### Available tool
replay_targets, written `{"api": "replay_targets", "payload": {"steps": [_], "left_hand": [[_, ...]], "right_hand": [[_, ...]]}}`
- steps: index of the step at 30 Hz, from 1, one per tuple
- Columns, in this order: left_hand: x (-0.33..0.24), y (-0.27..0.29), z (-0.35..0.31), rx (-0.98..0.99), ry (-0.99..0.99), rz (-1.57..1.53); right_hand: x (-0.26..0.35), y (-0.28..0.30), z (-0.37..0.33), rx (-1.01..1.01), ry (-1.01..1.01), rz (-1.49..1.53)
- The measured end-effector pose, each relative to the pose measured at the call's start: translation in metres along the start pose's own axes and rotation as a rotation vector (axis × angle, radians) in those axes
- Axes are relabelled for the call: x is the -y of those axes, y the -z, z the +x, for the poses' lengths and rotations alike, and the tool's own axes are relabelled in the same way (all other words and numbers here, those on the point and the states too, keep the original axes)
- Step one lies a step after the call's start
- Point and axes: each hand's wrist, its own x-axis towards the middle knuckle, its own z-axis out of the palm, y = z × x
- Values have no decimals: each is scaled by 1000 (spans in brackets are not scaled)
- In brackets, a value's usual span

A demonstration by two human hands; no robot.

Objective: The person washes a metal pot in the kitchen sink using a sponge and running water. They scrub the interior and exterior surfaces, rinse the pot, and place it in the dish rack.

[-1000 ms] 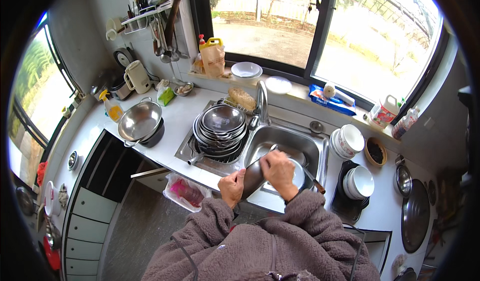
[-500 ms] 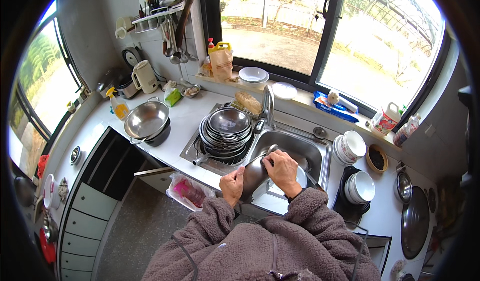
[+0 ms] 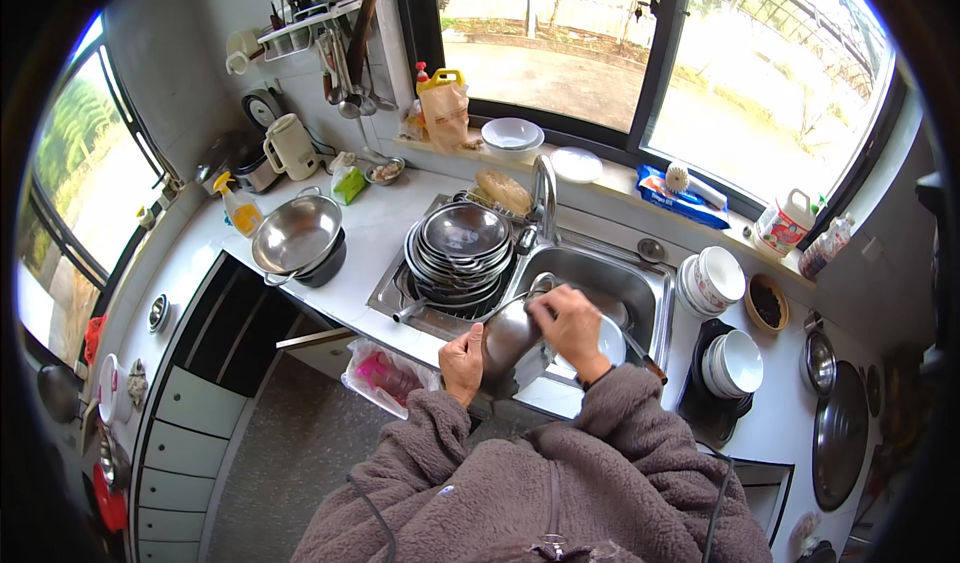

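Thumb and fingers of the left grip (image 3: 462, 365) are closed on the near-left edge of a metal bowl (image 3: 510, 341), tilted over the front edge of the sink (image 3: 664, 308), between the two hands. The right grip (image 3: 568, 325) is bent over the bowl's far-right side, fingertips curled in against it; whether it pinches the metal or a small scrubber I cannot tell, as the fingers hide that spot. Only the left hold plainly carries the bowl, so if the metal is wet, a hard push from the right could slide it off that thumb, perhaps down onto the white bowl (image 3: 611, 343) just right of the right grip, which might chip. Right of that wrist, a wooden-handled utensil (image 3: 655, 371) juts over the sink's front edge, where a swinging sleeve might catch and flip it. Ahead of the left grip, nested metal bowls (image 3: 465, 231) are piled high on the drainer; a knock from a lifted rim could topple them. Left of the left grip and below the bench (image 3: 375, 235) sits a lined bin (image 3: 362, 388), into which drips, or a dropped bowl, might fall if the left hold strayed that way.
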Motion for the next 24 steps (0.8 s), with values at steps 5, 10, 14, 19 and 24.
{"api": "replay_targets", "payload": {"steps": [5,10,14,19,24], "left_hand": [[7,11,1,66,31,-98],[6,13,0,54,28,-78],[5,15,-5,47,23,-21],[3,15,-7,12,54,-36],[8,16,-6,21,7,-43]], "right_hand": [[-9,6,1,76,22,21],[-19,3,1,62,-67,-44],[-23,6,0,96,-26,-33],[-14,11,-8,207,38,-22],[-23,7,-16,154,111,44]]}}
